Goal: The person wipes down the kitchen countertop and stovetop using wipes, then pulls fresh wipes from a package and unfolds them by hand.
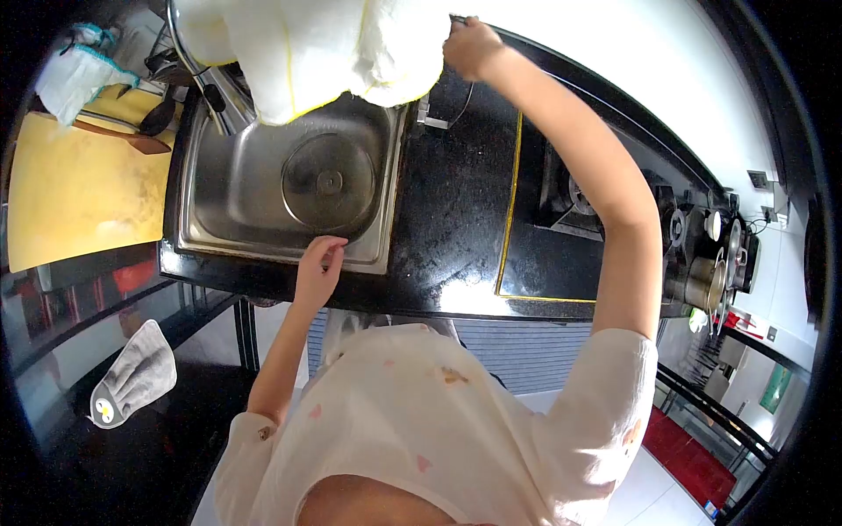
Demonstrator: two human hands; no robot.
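My left hand [318, 270] is at the front rim of the stainless steel sink [241, 188]. Its fingers are loosely bent, with a gap between them, and nothing shows in them. At the far side of the counter, my right hand [472, 51] is closed beside a white cloth with yellow edging [324, 53]. A small dark bit shows at its fingertips, too little to name. The cloth hangs over the back of the sink and hides part of it. A metal faucet [230, 103] stands at the sink's back left.
Left of the sink are a yellow board [88, 197], a wooden spatula [132, 138] and a black ladle [160, 114]. A grey penguin cloth [136, 373] hangs lower left. A gas stove [570, 197] and stacked pots [706, 276] are on the right.
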